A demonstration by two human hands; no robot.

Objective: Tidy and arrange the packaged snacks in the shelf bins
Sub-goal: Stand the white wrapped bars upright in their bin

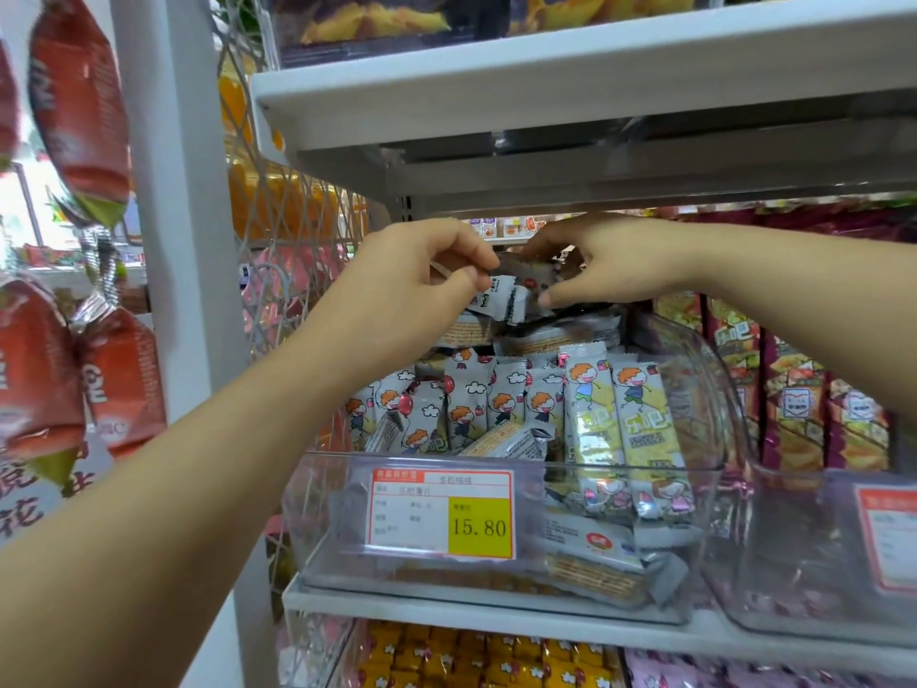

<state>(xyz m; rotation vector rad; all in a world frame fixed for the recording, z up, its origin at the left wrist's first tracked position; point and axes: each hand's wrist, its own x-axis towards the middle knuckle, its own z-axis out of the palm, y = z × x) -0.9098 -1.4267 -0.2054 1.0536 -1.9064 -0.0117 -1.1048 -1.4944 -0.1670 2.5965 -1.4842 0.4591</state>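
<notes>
Nearest, a clear bin [501, 461] sits on the white shelf [496, 610], with a price label [441, 513] on its front wall. At the bin's bottom, cracker packets [590, 571] lie flat with their long axes left to right. Above them, cartoon-printed snack packets [618, 429] stand upright in a row, long axes vertical and printed faces forward.

Over the back of the bin, the left hand [422, 270] pinches the crimped end of a grey-white packet [496, 296] between thumb and forefinger. The packet lies roughly crosswise. The right hand [610, 260] curls its fingers and thumb around a darker packet [528, 281] touching the first.

The upper shelf [546, 91] hangs close above both hands. Purple packets [794, 389] fill the bin to the right, and red bags [79, 91] hang to the left.
</notes>
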